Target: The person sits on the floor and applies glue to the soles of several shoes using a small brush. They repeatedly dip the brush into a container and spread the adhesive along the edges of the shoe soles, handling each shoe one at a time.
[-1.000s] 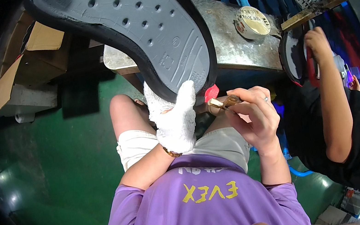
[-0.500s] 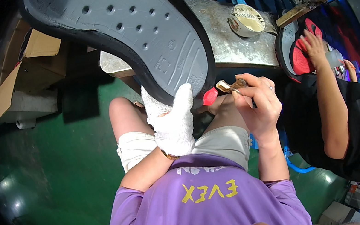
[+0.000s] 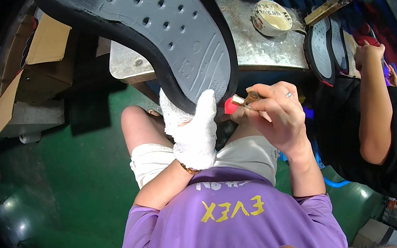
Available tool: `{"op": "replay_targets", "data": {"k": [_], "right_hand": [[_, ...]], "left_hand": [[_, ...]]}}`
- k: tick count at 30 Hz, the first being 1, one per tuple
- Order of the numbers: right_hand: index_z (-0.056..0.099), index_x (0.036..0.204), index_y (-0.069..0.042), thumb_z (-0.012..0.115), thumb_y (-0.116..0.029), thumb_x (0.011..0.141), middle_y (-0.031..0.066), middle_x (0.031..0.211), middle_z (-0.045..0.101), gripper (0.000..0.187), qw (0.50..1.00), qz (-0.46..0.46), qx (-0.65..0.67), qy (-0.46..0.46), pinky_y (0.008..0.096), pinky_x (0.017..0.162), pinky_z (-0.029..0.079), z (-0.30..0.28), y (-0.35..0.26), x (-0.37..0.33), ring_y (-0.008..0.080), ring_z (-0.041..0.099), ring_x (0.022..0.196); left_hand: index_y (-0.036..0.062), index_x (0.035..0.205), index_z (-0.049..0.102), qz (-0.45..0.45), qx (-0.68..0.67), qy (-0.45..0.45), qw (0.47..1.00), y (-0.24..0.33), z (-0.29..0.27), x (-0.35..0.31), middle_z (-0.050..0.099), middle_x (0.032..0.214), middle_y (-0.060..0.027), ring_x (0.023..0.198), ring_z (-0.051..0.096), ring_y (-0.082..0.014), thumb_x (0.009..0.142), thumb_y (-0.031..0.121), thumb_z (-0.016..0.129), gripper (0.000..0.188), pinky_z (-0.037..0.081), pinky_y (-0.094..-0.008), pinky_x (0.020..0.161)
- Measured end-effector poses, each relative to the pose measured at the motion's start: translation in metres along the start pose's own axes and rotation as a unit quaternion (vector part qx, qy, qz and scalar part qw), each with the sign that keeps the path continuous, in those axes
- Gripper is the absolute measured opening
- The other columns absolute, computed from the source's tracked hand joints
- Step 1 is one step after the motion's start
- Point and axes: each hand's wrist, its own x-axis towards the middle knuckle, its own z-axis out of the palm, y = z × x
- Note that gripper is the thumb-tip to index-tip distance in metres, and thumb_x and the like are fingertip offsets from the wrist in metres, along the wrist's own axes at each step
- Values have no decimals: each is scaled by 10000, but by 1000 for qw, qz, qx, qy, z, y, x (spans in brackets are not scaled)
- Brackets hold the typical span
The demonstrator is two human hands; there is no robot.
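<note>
My left hand (image 3: 193, 132), in a white knitted glove, grips the heel end of a large grey shoe sole (image 3: 186, 38) with a black rim. The sole slants up and away, its dimpled face showing. My bare right hand (image 3: 279, 112) pinches a small brush-like tool (image 3: 252, 98) with a brown handle and a pale tip. That tip is right of the heel, in front of a small red piece (image 3: 229, 105). Whether it touches the red piece, and what the piece is fixed to, I cannot tell.
Beyond the sole stands a worn metal bench (image 3: 260, 53) with a round cream-topped tub (image 3: 272, 18) on it. A co-worker's arm (image 3: 372, 103) is at the right, near other grey soles (image 3: 321, 49). An open cardboard box (image 3: 48, 39) stands at the left.
My right hand has moved left, bringing the tool's tip over the red piece. The sole has shifted slightly up and right. The co-worker's hand has moved right with a red item, uncovering another grey sole.
</note>
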Motion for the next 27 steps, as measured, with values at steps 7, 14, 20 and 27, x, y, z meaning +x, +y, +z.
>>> {"op": "replay_targets", "data": {"k": [7, 14, 20, 27], "right_hand": [[637, 880, -72, 817, 16, 662, 97, 1043, 710, 296, 998, 12, -60, 31, 378, 864, 451, 0, 0, -1, 226, 645, 769], [646, 867, -54, 813, 11, 688, 111, 998, 724, 254, 997, 39, -31, 61, 364, 846, 454, -7, 1, -1, 235, 642, 752], [634, 896, -62, 808, 12, 685, 108, 1024, 716, 283, 999, 16, -10, 32, 379, 872, 443, 1, 0, -3, 224, 639, 746], [642, 832, -77, 833, 6, 638, 82, 1062, 702, 285, 1000, -13, 24, -5, 381, 839, 474, 3, -9, -7, 216, 643, 757]], "left_hand": [[16, 1471, 376, -50, 1, 12, 999, -4, -2, 3, 579, 1348, -134, 1187, 609, -221, 912, -38, 662, 630, 522, -352, 1008], [23, 1474, 369, -62, -19, 9, 998, -5, -7, 4, 575, 1356, -138, 1195, 609, -224, 915, -47, 648, 629, 525, -352, 1007], [18, 1467, 373, -58, -22, -1, 998, 0, -3, 2, 587, 1338, -133, 1173, 617, -214, 914, -40, 655, 623, 532, -349, 997], [13, 1439, 418, -58, 6, -12, 998, -14, -14, 8, 598, 1317, -128, 1149, 621, -207, 913, -31, 667, 583, 533, -339, 986]]}}
